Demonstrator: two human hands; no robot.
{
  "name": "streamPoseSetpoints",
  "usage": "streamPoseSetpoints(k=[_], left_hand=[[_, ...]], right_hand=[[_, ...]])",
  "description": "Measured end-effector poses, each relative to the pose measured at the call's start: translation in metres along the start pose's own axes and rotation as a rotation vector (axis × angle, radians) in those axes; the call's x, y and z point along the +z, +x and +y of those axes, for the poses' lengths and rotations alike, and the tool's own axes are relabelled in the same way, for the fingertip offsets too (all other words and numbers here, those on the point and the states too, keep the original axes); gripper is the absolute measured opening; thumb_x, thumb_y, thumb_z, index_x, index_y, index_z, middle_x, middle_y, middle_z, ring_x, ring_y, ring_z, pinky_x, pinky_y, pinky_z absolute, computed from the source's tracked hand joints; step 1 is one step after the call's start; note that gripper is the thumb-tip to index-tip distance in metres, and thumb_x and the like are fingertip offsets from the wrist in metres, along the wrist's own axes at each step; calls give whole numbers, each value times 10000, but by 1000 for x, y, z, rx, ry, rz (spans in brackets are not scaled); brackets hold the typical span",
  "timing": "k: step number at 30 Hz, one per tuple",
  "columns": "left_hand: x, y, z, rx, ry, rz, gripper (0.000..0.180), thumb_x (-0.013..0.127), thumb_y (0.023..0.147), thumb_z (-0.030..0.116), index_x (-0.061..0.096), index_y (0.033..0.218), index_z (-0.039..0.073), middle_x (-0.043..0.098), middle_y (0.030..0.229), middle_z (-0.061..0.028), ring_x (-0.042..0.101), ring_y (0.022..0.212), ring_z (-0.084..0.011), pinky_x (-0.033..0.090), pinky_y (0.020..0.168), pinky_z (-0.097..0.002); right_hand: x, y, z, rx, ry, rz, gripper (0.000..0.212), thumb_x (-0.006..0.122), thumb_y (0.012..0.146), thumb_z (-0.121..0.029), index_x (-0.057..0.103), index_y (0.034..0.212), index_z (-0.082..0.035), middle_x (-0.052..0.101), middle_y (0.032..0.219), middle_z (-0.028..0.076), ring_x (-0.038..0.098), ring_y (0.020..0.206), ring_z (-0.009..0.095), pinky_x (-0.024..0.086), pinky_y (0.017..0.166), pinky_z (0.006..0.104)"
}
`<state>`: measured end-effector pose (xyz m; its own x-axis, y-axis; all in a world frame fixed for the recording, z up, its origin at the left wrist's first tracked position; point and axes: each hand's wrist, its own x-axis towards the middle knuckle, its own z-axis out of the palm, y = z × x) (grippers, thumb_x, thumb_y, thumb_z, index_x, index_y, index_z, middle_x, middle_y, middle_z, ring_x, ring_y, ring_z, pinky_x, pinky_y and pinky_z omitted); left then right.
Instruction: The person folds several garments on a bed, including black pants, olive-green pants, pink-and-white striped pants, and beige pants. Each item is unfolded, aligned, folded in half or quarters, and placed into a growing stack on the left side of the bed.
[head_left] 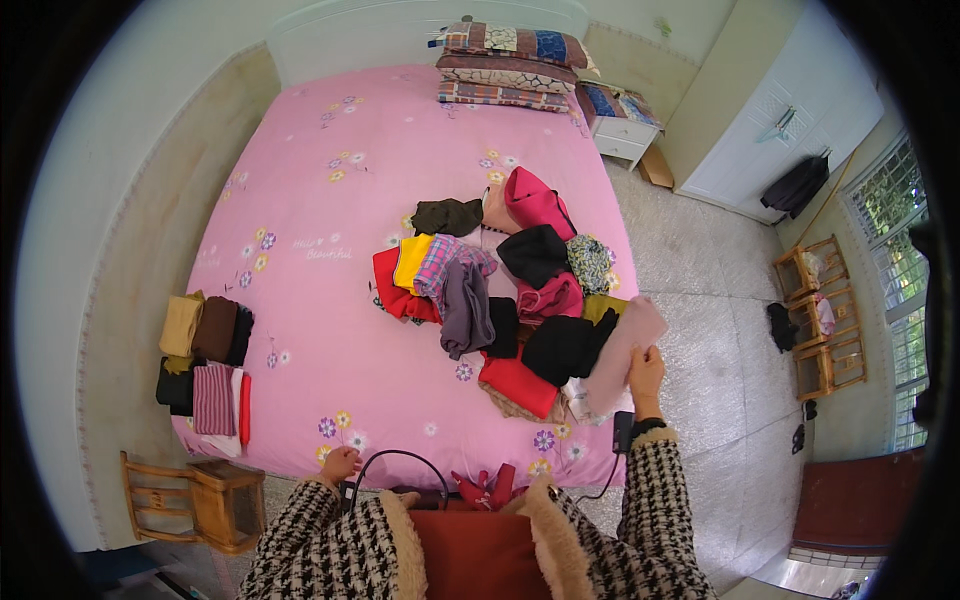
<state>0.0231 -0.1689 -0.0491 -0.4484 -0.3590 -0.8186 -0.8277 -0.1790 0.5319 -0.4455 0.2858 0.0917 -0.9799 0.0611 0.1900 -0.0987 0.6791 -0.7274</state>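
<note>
My right hand (647,370) is closed on the edge of a pale pink folded garment (628,350) at the right side of the bed. The garment hangs over the right end of a heap of clothes. Beside it lie a black garment (560,348), a red one (522,385) and an olive-yellow one (603,306). My left hand (342,465) is over the bed's near edge, away from the heap. Its fingers are loosely apart and hold nothing that I can see. A black looped cable (405,453) is right by it.
Two neat groups of folded clothes, including a striped piece (213,398), sit at the bed's left edge. Stacked pillows (510,65) lie at the far end. A wooden chair (222,500) stands at near left. Wooden chairs (822,320) line the right wall, near a wardrobe (770,110).
</note>
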Motion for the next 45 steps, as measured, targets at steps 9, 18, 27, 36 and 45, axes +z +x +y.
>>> streamPoseSetpoints(k=[9,18,27,36,45], left_hand=[[-20,12,22,-19,-101,-20,297,488,922,224,546,1097,-9,634,910,-114,621,722,-190,507,596,-302],[-62,15,17,-12,-231,5,269,501,915,242,560,1047,14,631,901,-101,612,706,-168,501,588,-282],[-41,4,142,335,-232,-106,270,507,924,230,572,1085,23,626,912,-71,601,741,-138,491,636,-253],[48,-61,283,549,-169,-532,453,419,969,362,472,1269,26,587,1147,-92,588,947,-150,475,847,-293],[38,-109,334,813,33,-237,441,512,921,410,640,1002,-5,653,847,-71,595,783,-128,483,746,-281]], right_hand=[[-23,8,-56,-191,-172,-1,364,579,877,-252,422,663,-3,360,581,128,380,548,174,368,531,369],[-50,-1,-124,71,458,-300,329,544,924,-238,497,645,-70,431,639,-78,361,576,68,305,515,249],[-19,-23,-188,93,524,-507,324,541,935,-273,481,651,-128,376,620,-99,310,542,19,254,486,208],[-10,-38,-265,215,855,-646,224,554,930,-301,534,774,-142,437,609,-98,362,519,6,283,474,161],[16,-42,-254,201,632,-564,280,543,937,-291,529,722,-111,469,604,-57,377,499,21,297,457,173]])
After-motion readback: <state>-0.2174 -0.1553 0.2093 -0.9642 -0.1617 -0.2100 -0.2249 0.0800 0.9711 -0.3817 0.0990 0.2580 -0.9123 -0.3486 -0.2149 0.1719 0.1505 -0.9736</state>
